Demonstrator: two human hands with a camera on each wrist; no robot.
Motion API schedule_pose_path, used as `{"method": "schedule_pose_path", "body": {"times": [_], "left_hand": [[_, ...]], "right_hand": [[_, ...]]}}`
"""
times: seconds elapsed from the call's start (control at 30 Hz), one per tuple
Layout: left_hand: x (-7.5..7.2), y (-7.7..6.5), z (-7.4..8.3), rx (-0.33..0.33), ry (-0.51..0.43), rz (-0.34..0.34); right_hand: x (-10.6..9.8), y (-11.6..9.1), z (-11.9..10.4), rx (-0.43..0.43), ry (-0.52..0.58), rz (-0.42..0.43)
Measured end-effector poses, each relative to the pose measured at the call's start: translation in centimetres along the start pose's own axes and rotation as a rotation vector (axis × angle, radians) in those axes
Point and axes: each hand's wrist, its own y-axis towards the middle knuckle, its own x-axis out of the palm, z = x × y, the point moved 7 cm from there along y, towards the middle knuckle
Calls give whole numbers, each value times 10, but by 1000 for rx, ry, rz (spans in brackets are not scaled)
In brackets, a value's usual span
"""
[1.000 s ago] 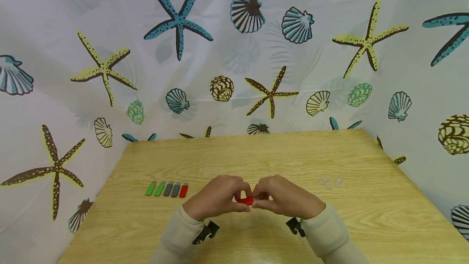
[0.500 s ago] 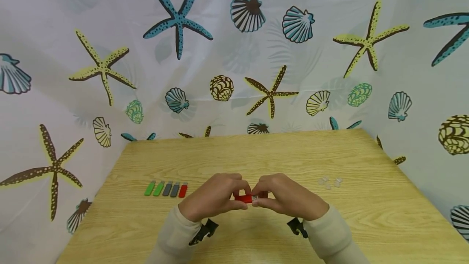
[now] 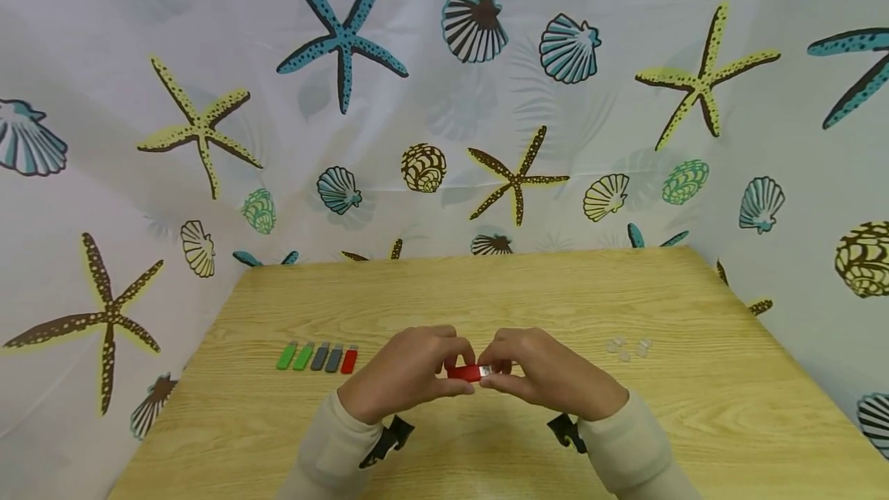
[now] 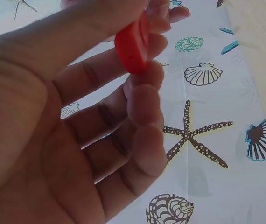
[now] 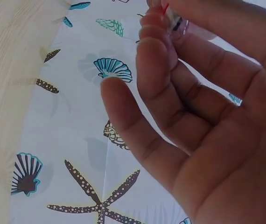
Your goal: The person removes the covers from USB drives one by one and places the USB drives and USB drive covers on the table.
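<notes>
A red USB flash drive (image 3: 464,373) is held above the table in the middle of the head view, its metal plug toward the right. My left hand (image 3: 406,371) pinches its red body between thumb and fingers; the left wrist view shows the rounded end of the drive (image 4: 132,46). At the plug end, my right hand (image 3: 552,373) pinches with thumb and fingertips. A small clear cap (image 5: 184,29) shows around the plug in the right wrist view, partly hidden by the fingers. How far it covers the plug I cannot tell.
Left on the wooden table (image 3: 472,292), two green drives (image 3: 295,356), two grey drives (image 3: 326,358) and one red drive (image 3: 349,360) lie in a row. Several clear caps (image 3: 623,356) lie at the right. A patterned cloth (image 3: 444,106) hangs behind.
Both hands have lifted very slightly with the red drive. The drive has turned a little, so more of its body and the bright plug end show. The row and loose caps stay put.
</notes>
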Motion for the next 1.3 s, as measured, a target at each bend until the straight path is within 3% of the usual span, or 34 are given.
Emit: {"method": "schedule_pose_path", "body": {"times": [0.53,1.03,1.3], "left_hand": [[0,0,1,-16,39,6],[1,1,-1,-13,104,37],[2,0,-12,-67,93,10]], "right_hand": [[1,-2,2,54,-30,-39],[-8,-4,4,37,-90,61],[-19,-10,19,95,-104,94]]}}
